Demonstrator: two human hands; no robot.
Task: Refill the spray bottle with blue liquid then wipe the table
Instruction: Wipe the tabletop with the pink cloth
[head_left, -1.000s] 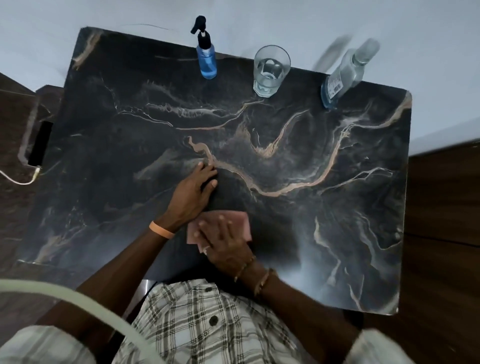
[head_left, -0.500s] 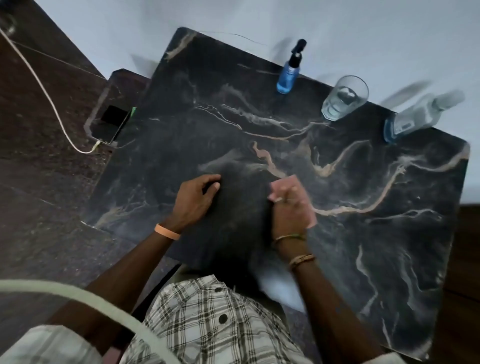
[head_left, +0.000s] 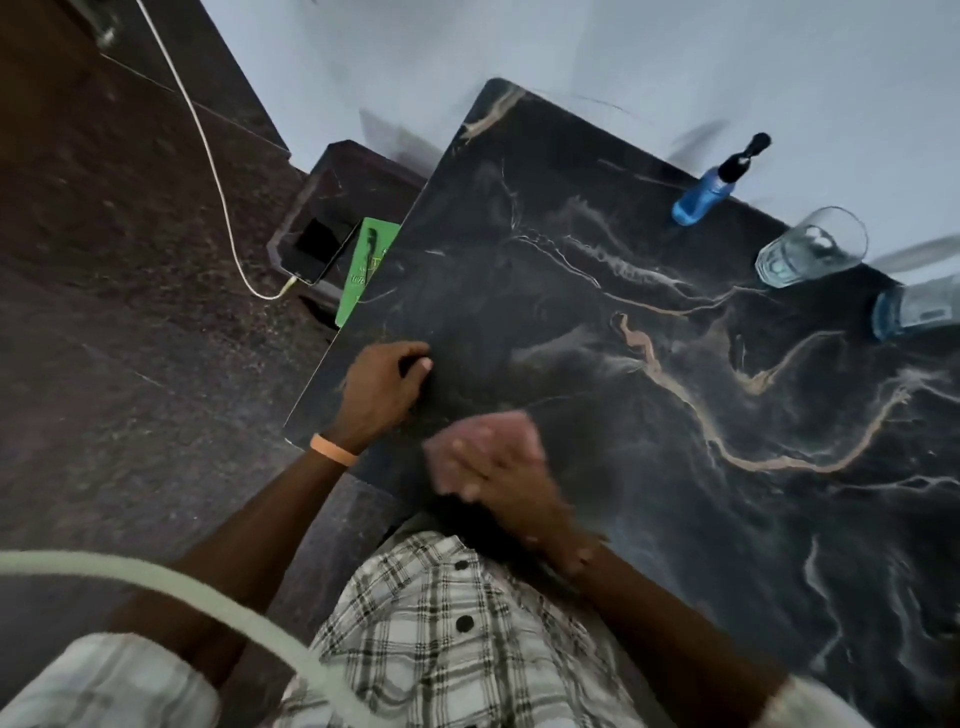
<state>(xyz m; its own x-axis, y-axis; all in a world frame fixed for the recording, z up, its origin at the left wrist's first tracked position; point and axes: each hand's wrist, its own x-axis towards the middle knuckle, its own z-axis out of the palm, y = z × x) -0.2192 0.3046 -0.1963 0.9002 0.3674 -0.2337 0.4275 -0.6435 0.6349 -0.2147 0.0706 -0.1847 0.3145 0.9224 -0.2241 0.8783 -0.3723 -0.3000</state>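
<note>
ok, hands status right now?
Left hand: loosely curled, resting on table, holding nothing.
Right hand: flat, pressing the pink cloth; blurred.

Right hand (head_left: 493, 462), motion-blurred, fingers spread, presses pink cloth (head_left: 511, 431) onto dark marble table (head_left: 675, 467) near its front edge. Left hand (head_left: 382, 387) rests on the tabletop by the left edge, fingers loosely curled. Along far edge: blue spray bottle (head_left: 709, 195), clear glass (head_left: 810, 254), refill bottle (head_left: 914, 309) cut off by the frame.
</note>
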